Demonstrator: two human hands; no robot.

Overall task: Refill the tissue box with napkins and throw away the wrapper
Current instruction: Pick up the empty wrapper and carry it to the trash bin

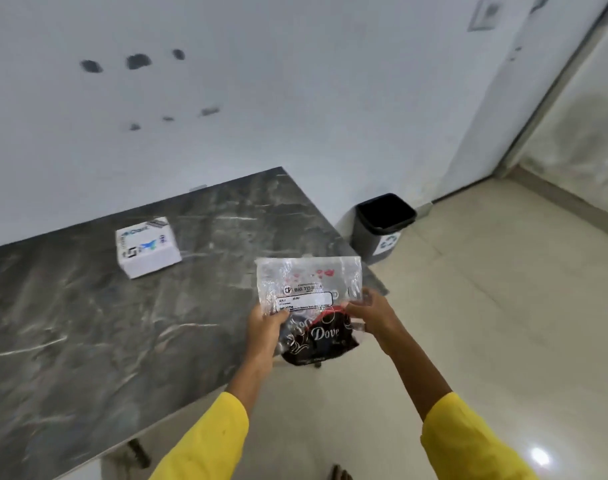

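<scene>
Hands meet over the right-hand edge of the dark marbled table (88, 323). Left hand (265, 327) and right hand (373, 315), both in yellow sleeves, are each closed on a lower corner of the clear plastic wrapper (307, 284), held upright and flat; a dark printed packet (321, 341) hangs just below it between the hands. White tissue box (147, 247) sits well apart, near the table's back edge by the wall. Black bin (382, 225) stands open on bare floor beyond the table's far corner, floor around it free.
</scene>
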